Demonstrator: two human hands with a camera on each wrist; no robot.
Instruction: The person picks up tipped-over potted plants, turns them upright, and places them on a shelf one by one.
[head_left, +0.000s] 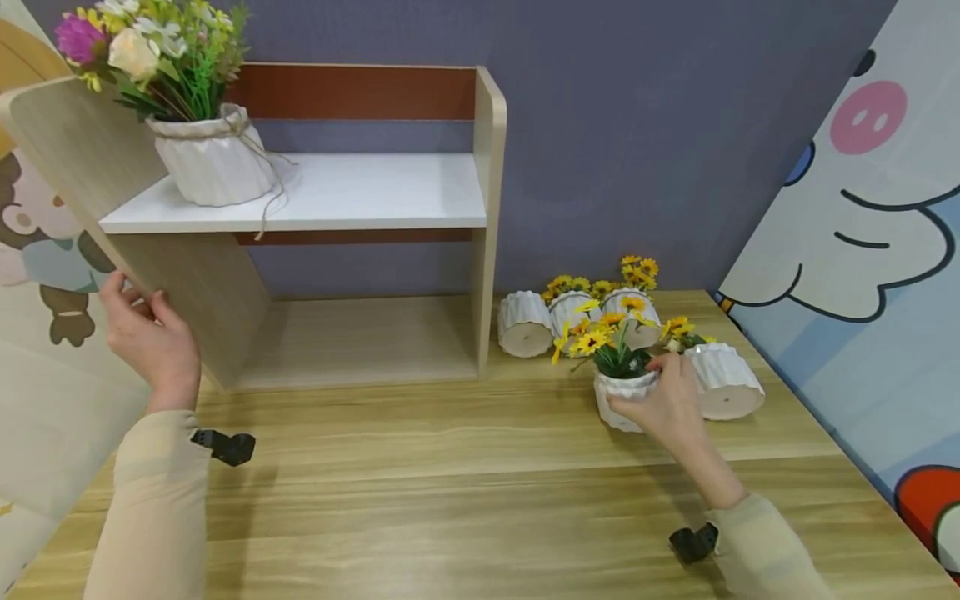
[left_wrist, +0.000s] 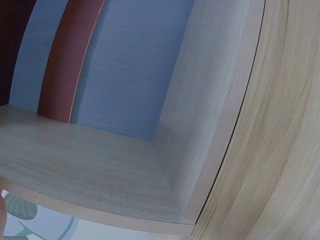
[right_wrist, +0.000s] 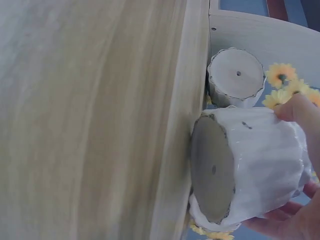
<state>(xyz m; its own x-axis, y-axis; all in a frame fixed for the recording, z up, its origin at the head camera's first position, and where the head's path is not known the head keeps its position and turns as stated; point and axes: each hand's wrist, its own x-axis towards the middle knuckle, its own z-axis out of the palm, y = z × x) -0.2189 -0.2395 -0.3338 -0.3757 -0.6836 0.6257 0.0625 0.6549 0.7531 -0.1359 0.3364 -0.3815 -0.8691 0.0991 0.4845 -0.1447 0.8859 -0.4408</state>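
Observation:
My right hand (head_left: 663, 404) grips a white ceramic flowerpot (head_left: 621, 408) of yellow daisy-like flowers (head_left: 600, 337), thumb on one side and fingers on the other. The pot is roughly upright, and its underside shows in the right wrist view, raised off the table. At the far left, my left hand (head_left: 153, 342) holds the front edge of the side panel (head_left: 195, 292) of a wooden shelf, thumb at the edge and fingers on the outer side. Just a fingertip shows in the left wrist view. A larger white pot (head_left: 217, 162) of mixed flowers, tied with twine, stands on the white upper board.
Several more white pots (head_left: 523, 325) with yellow flowers lie on their sides right of the shelf, one pot (head_left: 723, 382) just behind my right hand. The wooden tabletop (head_left: 435, 492) spans the front. A grey wall (head_left: 637, 150) and cartoon-printed walls (head_left: 907, 242) enclose it.

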